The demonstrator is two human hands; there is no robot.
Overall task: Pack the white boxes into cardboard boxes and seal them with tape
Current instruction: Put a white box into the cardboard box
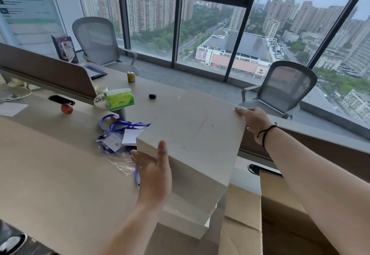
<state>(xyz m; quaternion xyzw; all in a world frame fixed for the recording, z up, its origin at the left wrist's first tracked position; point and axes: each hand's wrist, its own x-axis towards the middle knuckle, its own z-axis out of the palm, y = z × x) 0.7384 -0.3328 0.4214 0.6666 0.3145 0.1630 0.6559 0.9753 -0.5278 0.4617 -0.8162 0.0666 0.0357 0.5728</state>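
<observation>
A large flat white box [192,126] is held up between both hands, tilted above a stack of more white boxes [186,212]. My left hand [154,172] grips its near left corner, thumb on top and fingers underneath. At the far right corner my right hand [254,122] holds the edge, fingers curled over it. The stack sits beside an open cardboard box [244,226] at the lower right, whose flaps stand up. A wide flat sheet of cardboard [56,178] lies at the left.
On the desk [160,86] behind are blue lanyards with badges [120,132], a green tissue pack [119,98], a white mug [101,90], a can [131,76], an apple [67,108] and a small black object [152,95]. Two grey office chairs [284,88] stand by the window.
</observation>
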